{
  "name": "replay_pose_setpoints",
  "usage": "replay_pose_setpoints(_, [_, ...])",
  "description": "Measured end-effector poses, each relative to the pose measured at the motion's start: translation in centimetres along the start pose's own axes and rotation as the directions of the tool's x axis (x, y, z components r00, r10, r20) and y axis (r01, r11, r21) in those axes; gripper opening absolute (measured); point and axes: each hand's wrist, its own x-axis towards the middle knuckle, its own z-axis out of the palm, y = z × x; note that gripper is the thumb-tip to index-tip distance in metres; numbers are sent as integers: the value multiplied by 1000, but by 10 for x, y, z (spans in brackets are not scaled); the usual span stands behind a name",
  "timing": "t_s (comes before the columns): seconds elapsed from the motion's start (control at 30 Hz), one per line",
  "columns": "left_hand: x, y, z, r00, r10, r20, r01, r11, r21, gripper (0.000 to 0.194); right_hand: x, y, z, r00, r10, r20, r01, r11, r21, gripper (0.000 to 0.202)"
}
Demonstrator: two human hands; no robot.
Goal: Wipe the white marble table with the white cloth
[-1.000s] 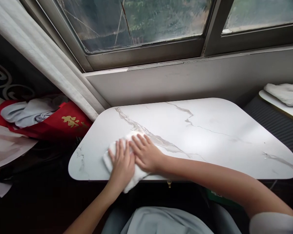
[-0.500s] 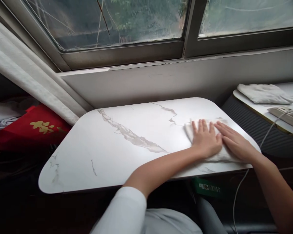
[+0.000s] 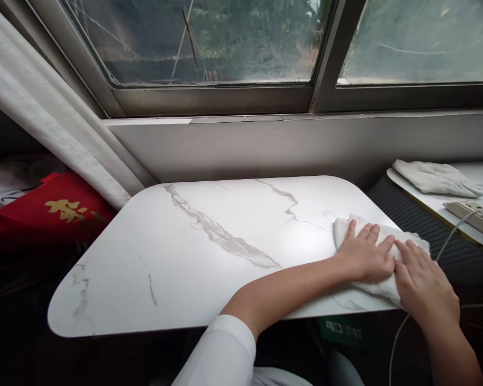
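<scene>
The cloth (image 3: 380, 257) lies bunched at the right near edge of the table (image 3: 209, 252). The left hand (image 3: 364, 256) presses flat on it, fingers spread. The right hand (image 3: 424, 287) lies just beside, fingers close together, on its right end.

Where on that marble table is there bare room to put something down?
Most of the table is bare: the whole stretch from the curtain side across the grey vein to the left forearm. The strip along the wall under the window is free too. The crowded spot is the right near corner, where the left hand and right hand press flat on the cloth.
</scene>
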Motion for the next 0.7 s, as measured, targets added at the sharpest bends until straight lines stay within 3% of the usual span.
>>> replay_pose_setpoints(0.1, [-37, -10, -11, 1000, 24, 15, -24, 1000, 7, 56, -18, -37, -13, 999, -41, -10, 41, 997, 61, 58])
replay_pose_setpoints(0.2, [-91, -29, -27, 1000, 8, 5, -9, 999, 32, 55, -35, -91, -29, 996, -84, 36, 81, 994, 71, 59])
replay_pose_setpoints(0.3, [-157, -52, -47, 996, -79, -32, 81, 995, 55, 54, -47, -156, -41, 980, -163, 112, 149, 981, 124, 59])
replay_pose_setpoints(0.4, [-230, -75, -66, 973, -222, -69, 228, 969, 98, 51, -55, -225, -54, 935, -279, 217, 231, 947, 223, 61])
replay_pose_setpoints(0.5, [-309, -98, -79, 917, -376, -132, 395, 902, 175, 50, -65, -297, -70, 863, -442, 245, 322, 855, 407, 62])
replay_pose_setpoints(0.63, [-415, -128, -96, 785, -561, -265, 616, 751, 236, 51, -81, -394, -95, 742, -642, 193, 408, 661, 629, 62])
replay_pose_setpoints(0.7, [-459, -141, -104, 730, -611, -307, 680, 697, 229, 51, -88, -437, -103, 704, -689, 174, 432, 609, 665, 62])
